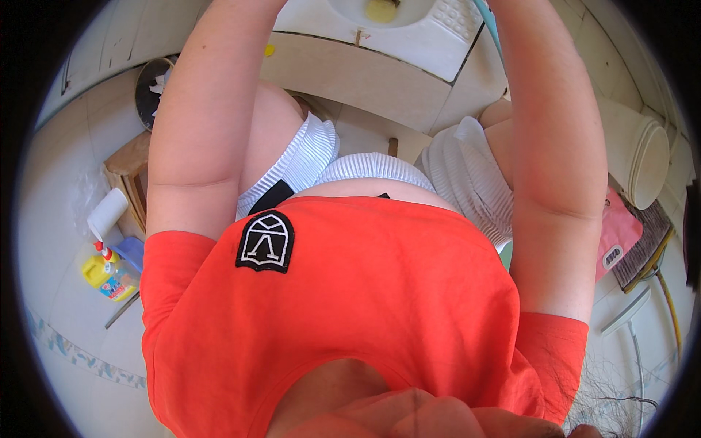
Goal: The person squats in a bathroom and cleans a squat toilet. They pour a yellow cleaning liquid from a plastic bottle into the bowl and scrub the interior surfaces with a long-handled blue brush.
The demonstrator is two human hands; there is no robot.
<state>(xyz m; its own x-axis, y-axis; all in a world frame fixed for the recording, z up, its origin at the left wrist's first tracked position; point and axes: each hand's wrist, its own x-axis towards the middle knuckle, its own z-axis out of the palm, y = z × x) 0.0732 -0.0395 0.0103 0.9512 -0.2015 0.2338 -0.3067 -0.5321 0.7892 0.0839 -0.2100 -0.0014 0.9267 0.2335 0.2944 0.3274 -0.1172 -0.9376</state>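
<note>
Both of my hands lie beyond the top edge of the picture, so what they hold or touch is hidden. My bare forearms reach up along the left and right sides. Between them, at the top, is the front part of a white ceramic squat toilet (427,46), set in a tiled step (356,65). Its bowl has a yellowish patch (381,10) with something dark at its edge. A light-blue hose or strip (489,24) runs beside my right forearm. A small yellow piece (269,50) lies on the step near my left forearm.
To the left are a bin (147,101) with paper, a wooden box-like piece (127,159), a white roll (107,213) and a yellow cleaner bottle (104,276). To the right stand a white bucket (648,164), a pink bag (619,235), a mop or broom head (646,246) and a squeegee (627,312).
</note>
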